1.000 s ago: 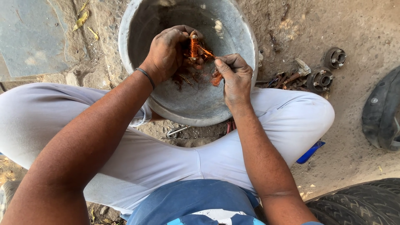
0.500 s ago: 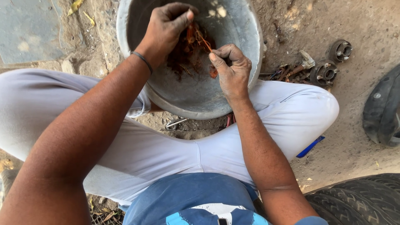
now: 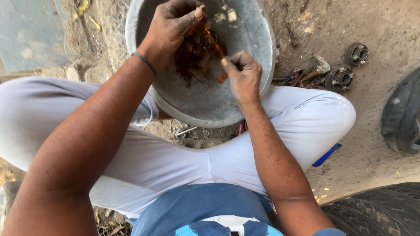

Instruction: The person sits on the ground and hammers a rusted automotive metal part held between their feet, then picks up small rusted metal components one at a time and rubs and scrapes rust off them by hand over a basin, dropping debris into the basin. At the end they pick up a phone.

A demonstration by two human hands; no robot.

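Both hands shifted up-frame, gripping rusty part (image 3: 199, 52) over basin (image 3: 262, 61); hubs (image 3: 339, 78) beside.

Two metal hubs (image 3: 348, 67) lie near black tyres (image 3: 380, 212).

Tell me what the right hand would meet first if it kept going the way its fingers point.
The right hand points up and left into the metal basin. First in line is probably the dark, orange-stained clump held by the left hand, though depth is hard to judge from above.
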